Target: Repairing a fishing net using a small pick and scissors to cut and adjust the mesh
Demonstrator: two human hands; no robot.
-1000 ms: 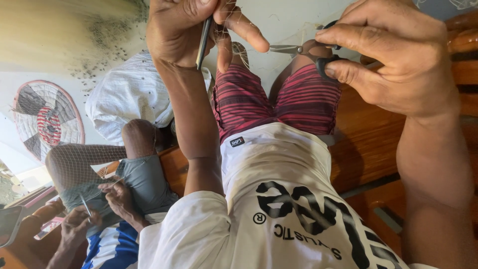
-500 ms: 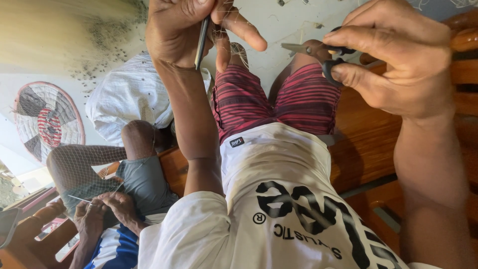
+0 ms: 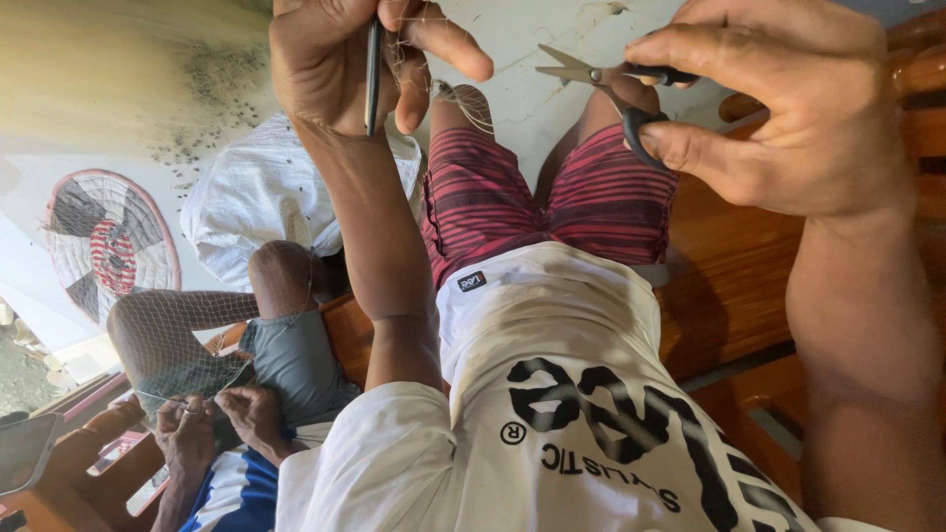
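The left hand (image 3: 340,64) has its grip pressed together around a thin dark needle (image 3: 371,69), with fine net thread (image 3: 434,59) pinched between thumb and fingers. Just right of that thread, the right hand (image 3: 788,108) holds a pair of scissors (image 3: 616,89), fingers through the black handles, blades slightly parted and pointing toward the thread without touching it. Below the scissors lie striped red shorts (image 3: 537,197) and a white shirt (image 3: 552,394). Left of the shirt, another person's hands (image 3: 222,424) work on mesh netting (image 3: 177,335).

Left hand (image 3: 345,59) top beyond frame edge
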